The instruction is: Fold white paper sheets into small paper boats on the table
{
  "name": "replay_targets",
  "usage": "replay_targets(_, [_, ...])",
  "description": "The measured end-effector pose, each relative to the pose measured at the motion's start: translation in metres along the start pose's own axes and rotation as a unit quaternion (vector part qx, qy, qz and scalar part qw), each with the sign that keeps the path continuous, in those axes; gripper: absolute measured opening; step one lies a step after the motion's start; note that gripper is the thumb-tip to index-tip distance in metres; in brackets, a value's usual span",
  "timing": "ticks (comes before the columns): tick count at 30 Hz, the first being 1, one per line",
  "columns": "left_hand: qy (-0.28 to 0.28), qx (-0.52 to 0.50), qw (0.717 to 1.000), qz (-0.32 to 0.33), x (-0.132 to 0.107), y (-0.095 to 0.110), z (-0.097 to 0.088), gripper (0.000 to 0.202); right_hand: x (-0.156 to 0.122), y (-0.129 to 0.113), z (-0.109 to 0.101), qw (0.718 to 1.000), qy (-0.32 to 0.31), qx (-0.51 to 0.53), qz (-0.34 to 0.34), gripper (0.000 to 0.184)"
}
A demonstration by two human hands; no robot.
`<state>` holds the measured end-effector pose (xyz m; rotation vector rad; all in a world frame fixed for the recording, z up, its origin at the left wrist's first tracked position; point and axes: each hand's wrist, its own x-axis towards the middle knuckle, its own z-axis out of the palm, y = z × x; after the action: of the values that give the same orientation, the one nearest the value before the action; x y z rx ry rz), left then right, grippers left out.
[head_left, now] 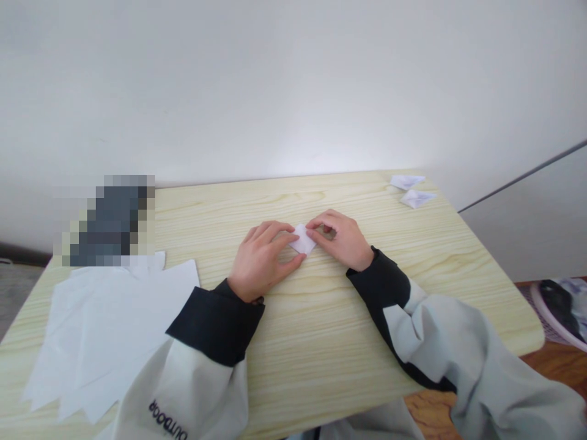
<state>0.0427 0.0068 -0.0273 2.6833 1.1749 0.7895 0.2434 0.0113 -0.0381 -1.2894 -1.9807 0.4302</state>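
A small folded piece of white paper lies on the wood-grain table in front of me, one corner toward me. My left hand holds it from the left, index and middle fingertips on its left side and the thumb at its lower corner. From the right, my right hand pinches its upper right edge between thumb and index finger. The fingertips cover parts of the paper's edges. Two finished-looking folded paper shapes, a rear one and a front one, sit at the table's far right corner.
A fanned stack of white paper sheets lies at the table's left, partly under my left sleeve. Behind it is a dark, pixelated object. A white wall borders the table's back edge. A pink basket stands on the floor at right.
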Motion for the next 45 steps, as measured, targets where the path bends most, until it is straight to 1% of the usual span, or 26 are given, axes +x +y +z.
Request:
replay_targets(6, [0.012,0.001,1.000,-0.023,0.0008,0.0008,-0.0004,0.021,-0.0023,0.0074,-0.0094,0.992,-0.061,0.038,-0.100,0.025])
replay_targets(9, [0.013,0.006,0.999,-0.029,0.0009,0.0014,-0.0006,0.022,-0.0027,0.0092,-0.0094,0.991,-0.066,0.026,-0.117,0.029])
replay_targets(14, [0.011,-0.003,1.000,-0.026,0.0009,0.0015,-0.0014,0.021,-0.0019,0.0091,-0.0066,0.993,-0.046,0.010,-0.105,0.016])
replay_targets(16, [0.012,-0.001,1.000,-0.023,0.0009,0.0010,-0.0014,0.023,-0.0014,0.0086,-0.0066,0.994,-0.043,0.013,-0.099,0.015])
replay_targets(22, [0.003,0.004,1.000,-0.022,0.0004,-0.0015,0.0002,0.019,-0.0023,0.0092,-0.0058,0.994,-0.038,0.019,-0.097,0.015])
replay_targets(25, [0.012,0.007,1.000,-0.021,-0.0004,-0.0026,0.0010,0.020,-0.0037,0.0100,-0.0041,0.996,-0.029,0.029,-0.083,0.019])
replay_targets(29, [0.016,0.017,0.999,-0.026,-0.0007,-0.0037,0.0012,0.024,-0.0039,0.0085,-0.0050,0.995,-0.037,0.040,-0.088,0.024])
replay_targets(34, [0.007,0.019,0.999,-0.034,0.0010,-0.0032,0.0003,0.026,-0.0027,0.0056,-0.0074,0.996,-0.052,0.062,-0.044,0.023])
replay_targets(40, [0.012,0.019,0.999,-0.049,0.0015,-0.0033,0.0008,0.024,-0.0009,0.0074,-0.0051,0.999,-0.033,0.031,-0.027,0.021])
replay_targets(45, [0.017,0.013,0.997,-0.068,0.0014,-0.0040,0.0024,0.025,0.0013,0.0048,-0.0032,0.999,-0.040,0.000,-0.004,0.019])
